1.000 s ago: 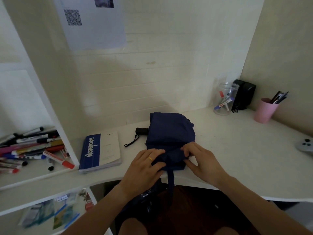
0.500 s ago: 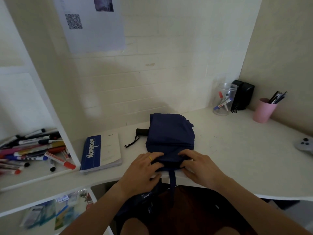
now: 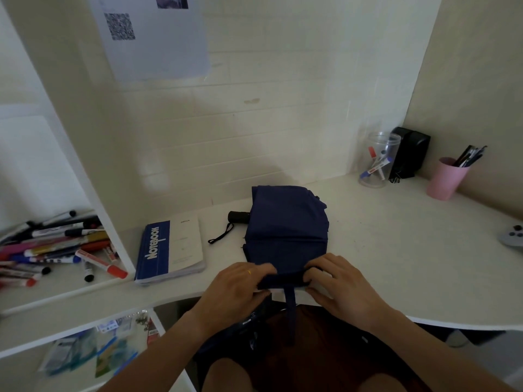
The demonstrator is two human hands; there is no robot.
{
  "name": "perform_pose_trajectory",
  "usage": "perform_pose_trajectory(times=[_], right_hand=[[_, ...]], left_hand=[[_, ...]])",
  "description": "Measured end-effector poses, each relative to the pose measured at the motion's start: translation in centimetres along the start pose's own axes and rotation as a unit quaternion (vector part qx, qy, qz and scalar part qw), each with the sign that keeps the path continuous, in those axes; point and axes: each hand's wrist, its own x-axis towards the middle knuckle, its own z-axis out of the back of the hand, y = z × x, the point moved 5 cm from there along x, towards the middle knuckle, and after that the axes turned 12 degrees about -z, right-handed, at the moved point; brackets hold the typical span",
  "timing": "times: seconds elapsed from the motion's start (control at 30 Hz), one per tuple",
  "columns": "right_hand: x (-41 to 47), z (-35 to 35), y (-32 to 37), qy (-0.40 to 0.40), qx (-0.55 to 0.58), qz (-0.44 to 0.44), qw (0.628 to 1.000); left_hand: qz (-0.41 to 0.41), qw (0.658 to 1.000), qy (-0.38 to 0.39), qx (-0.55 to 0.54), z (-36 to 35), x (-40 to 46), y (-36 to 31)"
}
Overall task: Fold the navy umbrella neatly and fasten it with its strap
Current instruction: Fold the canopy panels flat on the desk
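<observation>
The navy umbrella [image 3: 285, 224] lies collapsed on the white desk [image 3: 396, 250], its canopy spread flat. Its black handle [image 3: 238, 217] with a wrist loop pokes out to the left. My left hand [image 3: 235, 290] and my right hand [image 3: 339, 284] both pinch the near edge of the fabric, which is rolled into a tight band between them. The navy strap [image 3: 291, 306] hangs down from that band over the desk's front edge.
A blue-and-white notebook [image 3: 169, 250] lies left of the umbrella. Several markers [image 3: 56, 250] fill the left shelf. At the back right stand a clear jar [image 3: 377, 161], a black box [image 3: 409, 152] and a pink pen cup [image 3: 447, 178]. A grey controller [image 3: 513, 236] sits at the right edge.
Both hands have drawn back toward the desk's front edge, rolling the near edge of the canopy into a narrower band. The strap still hangs down.
</observation>
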Motion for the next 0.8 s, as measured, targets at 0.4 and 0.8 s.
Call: perform_pose_trajectory(times=[0.4,0.8], right_hand=[[2.7,1.6,-0.2,0.034,0.171,-0.157,0.972],[3.1,-5.1,-3.8,0.281,-0.048,-0.095,0.954]], left_hand=[[0.108,0.990,0.015,-0.092,0.3,3.3,2.7],[0.121,0.945,0.304,0.021,-3.4,0.7,5.4]])
